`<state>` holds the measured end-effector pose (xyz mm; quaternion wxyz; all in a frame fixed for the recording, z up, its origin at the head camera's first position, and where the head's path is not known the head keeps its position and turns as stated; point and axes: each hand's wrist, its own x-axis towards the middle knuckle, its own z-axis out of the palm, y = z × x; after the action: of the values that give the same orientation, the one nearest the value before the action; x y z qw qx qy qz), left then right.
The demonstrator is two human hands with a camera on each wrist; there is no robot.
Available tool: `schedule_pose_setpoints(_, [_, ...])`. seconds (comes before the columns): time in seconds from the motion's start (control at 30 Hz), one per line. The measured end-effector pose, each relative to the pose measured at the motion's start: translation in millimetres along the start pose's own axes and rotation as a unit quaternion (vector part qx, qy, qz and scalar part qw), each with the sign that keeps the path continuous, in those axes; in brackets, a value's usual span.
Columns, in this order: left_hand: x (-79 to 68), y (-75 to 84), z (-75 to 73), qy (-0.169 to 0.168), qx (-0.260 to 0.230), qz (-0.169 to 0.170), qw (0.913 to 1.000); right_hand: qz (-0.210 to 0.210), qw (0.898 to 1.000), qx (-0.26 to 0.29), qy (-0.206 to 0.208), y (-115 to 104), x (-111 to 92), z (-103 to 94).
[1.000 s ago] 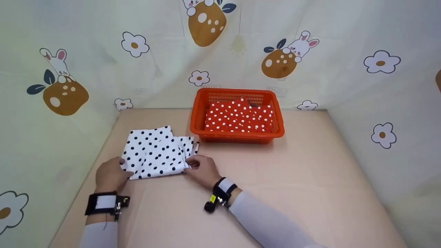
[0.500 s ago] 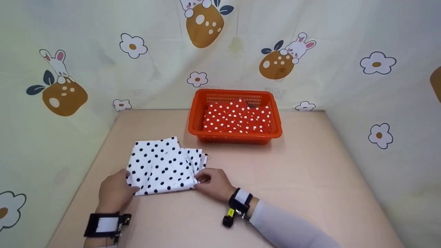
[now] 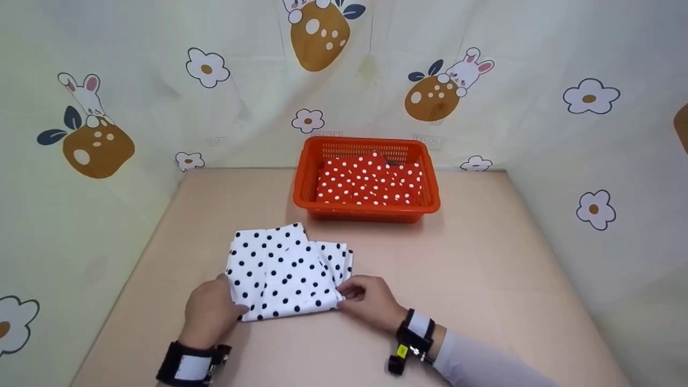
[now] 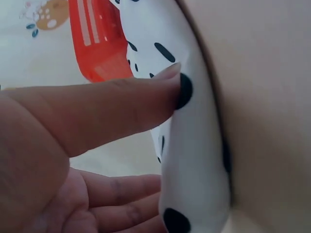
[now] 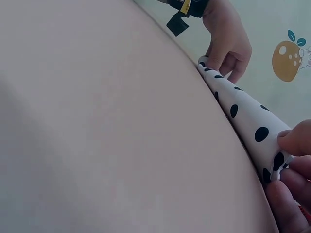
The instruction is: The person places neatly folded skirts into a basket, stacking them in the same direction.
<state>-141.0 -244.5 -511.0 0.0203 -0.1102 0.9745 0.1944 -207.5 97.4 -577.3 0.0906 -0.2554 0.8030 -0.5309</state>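
Observation:
A folded white cloth with black polka dots (image 3: 282, 274) lies on the table, its thick folded edge towards me. At its near left corner, my left hand (image 3: 211, 312) grips that edge. The left wrist view shows the thumb (image 4: 131, 99) pressed on the fold and the other fingers beside and partly behind the cloth. My right hand (image 3: 372, 302) pinches the near right corner between thumb and fingers, as the right wrist view shows at the cloth's rolled end (image 5: 272, 155). Smaller folded layers stick out at the cloth's right side.
Beyond the cloth, an orange plastic basket (image 3: 371, 211) stands near the back wall. Inside it lies a folded red cloth with white dots (image 3: 360, 183). Printed curtain walls (image 3: 258, 91) enclose the beige tabletop (image 3: 484, 269) at the back and both sides.
Both hands have moved the dotted white cloth to the right and towards me, away from the back wall. Their hold on its near corners looks the same. The basket has stayed put.

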Motion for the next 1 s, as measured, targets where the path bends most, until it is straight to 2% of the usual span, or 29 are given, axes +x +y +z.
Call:
schedule_pose_setpoints(0.2, [-0.4, 28.2, 8.7, -0.01, 0.013, 0.031, 0.9994, 0.016, 1.0, 0.005, 0.011, 8, -23, -24.3])
schedule_pose_setpoints(0.5, [-0.2, 80.0, 42.4, -0.022, 0.0, 0.088, 0.9959, 0.064, 0.998, -0.016, 0.024, 25, -67, -81.2])
schedule_pose_setpoints(0.73, [2.1, 120.9, 58.3, -0.034, 0.011, 0.14, 0.9895, 0.092, 0.994, -0.038, 0.034, 32, -97, -118.3])
schedule_pose_setpoints(0.87, [5.0, 134.5, 65.1, -0.033, 0.016, 0.164, 0.9858, 0.113, 0.991, -0.044, 0.051, 31, -107, -128.5])
schedule_pose_setpoints(1.0, [7.0, 140.6, 67.7, -0.038, 0.009, 0.159, 0.9864, 0.121, 0.99, -0.05, 0.059, 30, -109, -132.9])
